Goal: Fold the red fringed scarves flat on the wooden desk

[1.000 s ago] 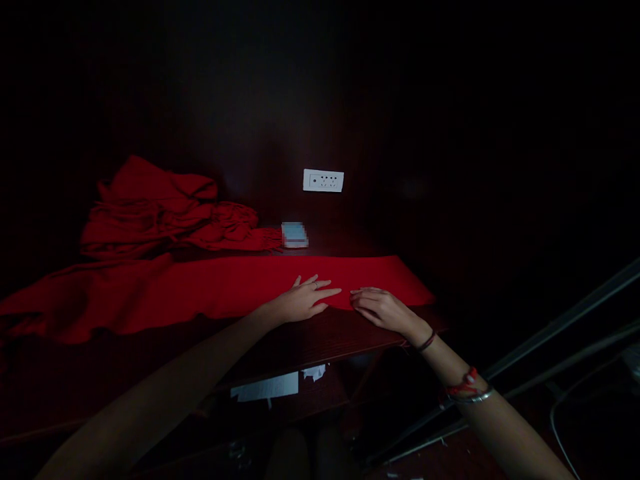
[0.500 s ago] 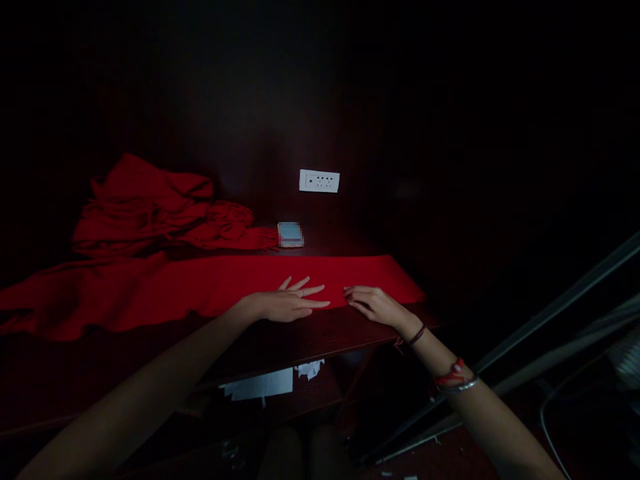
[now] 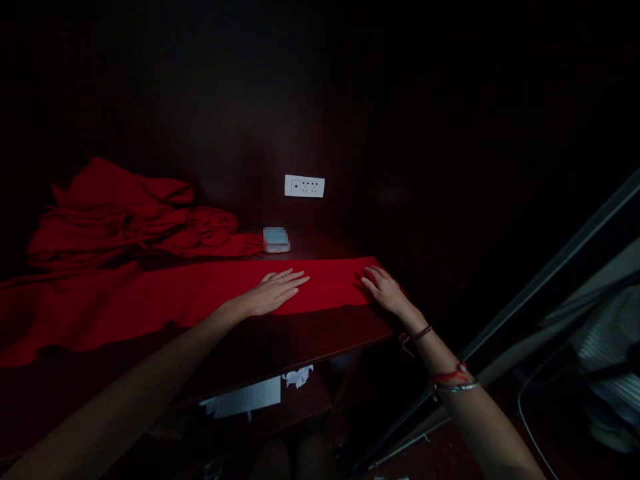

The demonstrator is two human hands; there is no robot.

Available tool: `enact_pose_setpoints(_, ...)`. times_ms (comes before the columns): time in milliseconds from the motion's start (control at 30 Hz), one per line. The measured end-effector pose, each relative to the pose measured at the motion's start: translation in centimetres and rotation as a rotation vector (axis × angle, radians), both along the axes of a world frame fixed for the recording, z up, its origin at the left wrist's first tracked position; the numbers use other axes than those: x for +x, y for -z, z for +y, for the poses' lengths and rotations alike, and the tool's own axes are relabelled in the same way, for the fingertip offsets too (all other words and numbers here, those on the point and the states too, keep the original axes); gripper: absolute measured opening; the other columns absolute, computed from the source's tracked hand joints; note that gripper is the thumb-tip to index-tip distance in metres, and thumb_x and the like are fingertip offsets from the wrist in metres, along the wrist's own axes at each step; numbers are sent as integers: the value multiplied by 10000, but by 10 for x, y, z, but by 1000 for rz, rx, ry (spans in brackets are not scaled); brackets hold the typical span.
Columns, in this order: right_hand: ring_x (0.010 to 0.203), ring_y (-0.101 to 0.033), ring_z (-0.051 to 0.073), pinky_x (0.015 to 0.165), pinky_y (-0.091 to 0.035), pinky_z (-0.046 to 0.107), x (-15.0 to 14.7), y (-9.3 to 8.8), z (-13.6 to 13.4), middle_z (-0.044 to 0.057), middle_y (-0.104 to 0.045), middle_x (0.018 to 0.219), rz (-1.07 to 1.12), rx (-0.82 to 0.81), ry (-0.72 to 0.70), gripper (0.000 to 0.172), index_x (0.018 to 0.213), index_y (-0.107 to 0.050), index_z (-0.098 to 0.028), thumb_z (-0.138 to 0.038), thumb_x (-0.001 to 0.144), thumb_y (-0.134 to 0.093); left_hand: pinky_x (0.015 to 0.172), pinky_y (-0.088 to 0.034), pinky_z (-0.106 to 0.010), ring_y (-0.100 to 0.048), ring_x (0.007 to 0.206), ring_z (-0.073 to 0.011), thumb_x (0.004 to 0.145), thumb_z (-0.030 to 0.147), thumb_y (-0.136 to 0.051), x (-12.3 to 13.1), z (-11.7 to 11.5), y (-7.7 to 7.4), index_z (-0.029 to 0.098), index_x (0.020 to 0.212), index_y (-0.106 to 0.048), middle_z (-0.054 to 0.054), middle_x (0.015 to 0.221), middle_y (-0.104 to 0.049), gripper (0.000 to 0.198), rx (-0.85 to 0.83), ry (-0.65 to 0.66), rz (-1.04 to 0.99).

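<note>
Long red fabric strip [image 3: 333, 285], neither grip clutching anything
Left hand [image 3: 275, 292] flat, right hand [image 3: 389, 293] half-curled, probably just keeping it smooth

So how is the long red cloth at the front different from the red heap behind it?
The long red cloth is spread out, mostly smooth toward its right end; the red heap is bunched into many folds. The left hand lies on the cloth, while neither hand touches the heap. Both are red fabric.
</note>
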State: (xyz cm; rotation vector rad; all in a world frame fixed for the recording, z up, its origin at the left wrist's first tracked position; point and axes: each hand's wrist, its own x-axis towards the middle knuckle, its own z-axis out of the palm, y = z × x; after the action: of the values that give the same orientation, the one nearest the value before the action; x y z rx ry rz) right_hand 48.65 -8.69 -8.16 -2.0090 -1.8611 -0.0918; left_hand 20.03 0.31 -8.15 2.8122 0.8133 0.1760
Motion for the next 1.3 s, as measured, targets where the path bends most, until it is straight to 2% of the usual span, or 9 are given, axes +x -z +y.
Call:
enact_pose_setpoints(67,1196,-178,321,895,-177,576,8,4,5,52,-224,1336,-41,-222,124,557,1250,-289,-291,-563,766,-249,945,-59,-507,-49,1232,-257,812,526,-146,2,6,5,396,1259,-152,66,1361,-105,465,7,-67,88)
enact_pose_setpoints(167,1203,-84,363,851,-100,649,14,9,17,18,-117,1366,-101,-398,146,565,1274,-187,-341,-580,762,-208,924,-56,-543,-22,1220,-316,747,623,-188,1,13,8,403,1259,-133,50,1364,-75,560,-23,-136,174)
enact_pose_setpoints(467,1206,-150,310,887,-96,605,19,10,48,57,-234,1333,-141,-227,-13,501,1248,-299,-268,-493,808,-219,930,-64,-533,-46,1219,-320,721,645,-215,-6,17,5,349,1269,-183,2,1365,-107,624,38,-254,155)
enact_pose_setpoints(633,1188,-247,202,952,-157,470,-2,12,29,56,-381,1251,-113,46,-244,445,1192,-388,-241,-450,822,-254,972,-47,-445,-57,1236,-220,770,585,-205,-5,1,1,320,1256,-245,9,1362,-138,556,147,-17,80)
enact_pose_setpoints(800,1147,-322,206,932,-224,435,-13,7,25,85,-410,1227,-157,-92,-348,442,1174,-418,-212,-437,817,-286,949,-54,-494,-29,1236,-236,811,522,-150,2,-5,0,347,1273,-156,22,1368,-83,494,5,-40,169)
enact_pose_setpoints(900,1077,-407,182,928,-250,392,-32,-8,42,87,-496,1137,-156,-33,-366,391,1105,-487,-194,-365,843,-252,970,-81,-443,-78,1237,-184,837,463,-85,2,1,0,350,1271,-162,42,1361,-131,454,-28,-18,128)
enact_pose_setpoints(1000,1146,-317,220,926,-223,460,-71,-17,65,81,-395,1239,-127,11,-370,440,1199,-380,-219,-420,833,-239,975,-122,-408,-103,1233,-172,834,457,-62,-4,10,2,293,1284,-172,12,1357,-159,491,56,-160,23)
enact_pose_setpoints(1133,1214,-156,269,897,-168,565,-116,-5,92,48,-199,1346,-116,-166,-392,535,1278,-211,-282,-524,802,-176,898,-136,-562,-65,1215,-330,785,543,-101,-15,20,9,242,1291,-194,-63,1362,-112,596,88,-571,111)
enact_pose_setpoints(1300,1225,-117,257,909,-102,576,-88,13,109,15,-157,1357,-145,-312,-313,525,1275,-202,-311,-527,802,-131,879,-158,-583,-87,1205,-354,753,588,-81,-19,25,17,278,1294,-159,-45,1362,-107,629,42,-607,165)
